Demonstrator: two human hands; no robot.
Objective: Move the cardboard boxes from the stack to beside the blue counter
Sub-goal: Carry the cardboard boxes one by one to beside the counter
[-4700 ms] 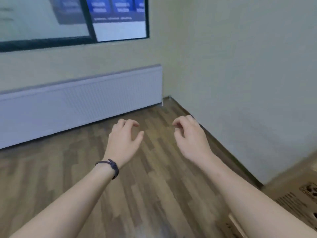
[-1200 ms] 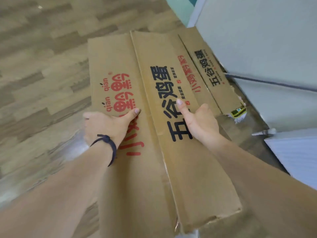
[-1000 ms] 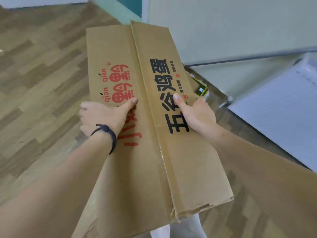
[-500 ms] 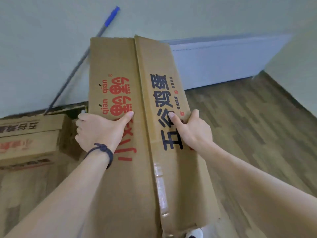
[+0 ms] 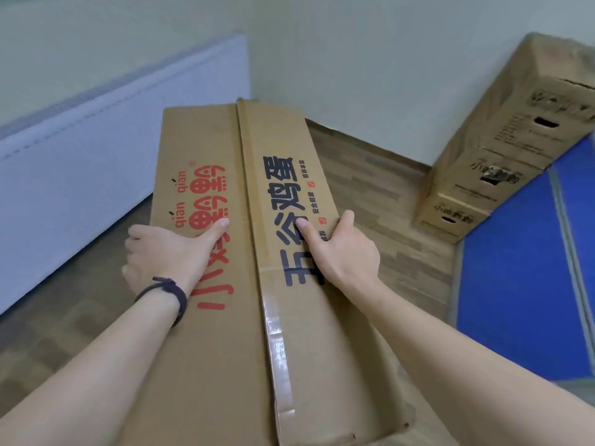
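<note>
Since half a second ago the view has swung right: mop handle and the low boxes at left are gone, and the blue counter with a pile of boxes beside it has come into frame. Grip on the carried box looks unchanged

State now:
- egg carton box held out in front, clear of the wood floor, long axis pointing away from the person, white radiator behind it on the left
- left hand clamped on the left long edge, thumb flat on the top face by the red print, fingers wrapped over the side; dark wristband on that wrist
- right hand same on the right long edge, thumb on the black lettering, fingers curled under and out of sight
- top flaps meet at a centre seam, clear tape only on the near half

Handling, my read:
- corrugated, stiff on the long edges, softer at the flaps and near corner, which looks crushed
- carried far out with a thumb-and-finger pinch, so probably light or empty
- egg print means treat as fragile if loaded
- hold at the side walls near mid-length; don't press on the seam

Drop target looks like the floor next to that pile
</note>
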